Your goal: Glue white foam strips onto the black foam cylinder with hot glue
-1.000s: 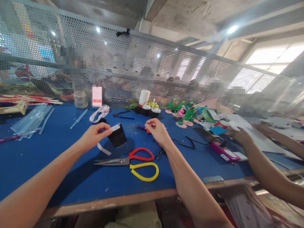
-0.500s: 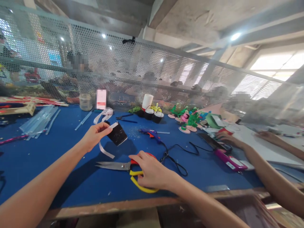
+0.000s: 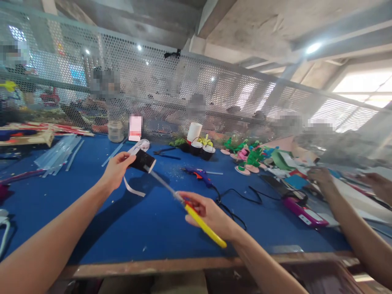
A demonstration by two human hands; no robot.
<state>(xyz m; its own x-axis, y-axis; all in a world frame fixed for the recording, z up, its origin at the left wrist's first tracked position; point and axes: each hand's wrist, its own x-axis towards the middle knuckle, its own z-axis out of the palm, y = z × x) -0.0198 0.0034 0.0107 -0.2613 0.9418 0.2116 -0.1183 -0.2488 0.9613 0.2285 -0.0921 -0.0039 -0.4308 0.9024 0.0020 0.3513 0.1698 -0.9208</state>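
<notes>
My left hand (image 3: 116,169) holds a small black cup (image 3: 143,160) tilted on its side above the blue table (image 3: 92,220), with a white ribbon strip (image 3: 131,188) hanging from it. My right hand (image 3: 211,214) grips the scissors (image 3: 186,206) by their red and yellow handles. The blades point up and left, with their tips at the cup's rim.
A blue glue gun (image 3: 197,174) with a black cord (image 3: 235,198) lies beyond my right hand. Black cups, a white roll (image 3: 194,132) and green and pink craft flowers (image 3: 248,157) stand at the back. Clear sticks (image 3: 58,153) lie at left. Another person's hands (image 3: 321,177) work at right, near a pink device (image 3: 303,212).
My right hand came down onto the scissors, picked them up off the table and raised the blades to the cup. My left hand tipped the cup further over.
</notes>
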